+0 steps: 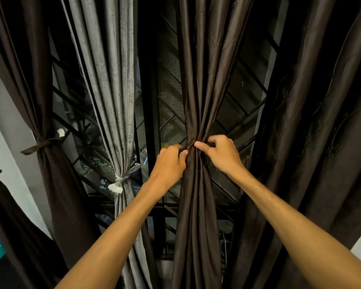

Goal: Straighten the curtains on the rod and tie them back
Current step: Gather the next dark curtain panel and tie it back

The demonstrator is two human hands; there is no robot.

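Head view shows the middle brown curtain gathered into a tight bunch at the centre of the frame, in front of the dark window grille. The left hand and the right hand clench that bunch from either side, fingers curled into the folds and thumbs nearly meeting at the waist of the gather. Whether a tie band is already around it I cannot tell; the fabric is dark and the fingers cover the spot.

To the centre left, the grey curtain hangs already cinched by its own tie. Another brown curtain at the left edge is bound as well. The broad brown curtain on the right side hangs loose.

The likeliest failure is the gather springing apart: freeing one hand to knot leaves slippery, sheeny cloth to a single grip, and folds could slide out. A knot set slack would sag downward. Hard downward tugging might also strain the unseen rod.
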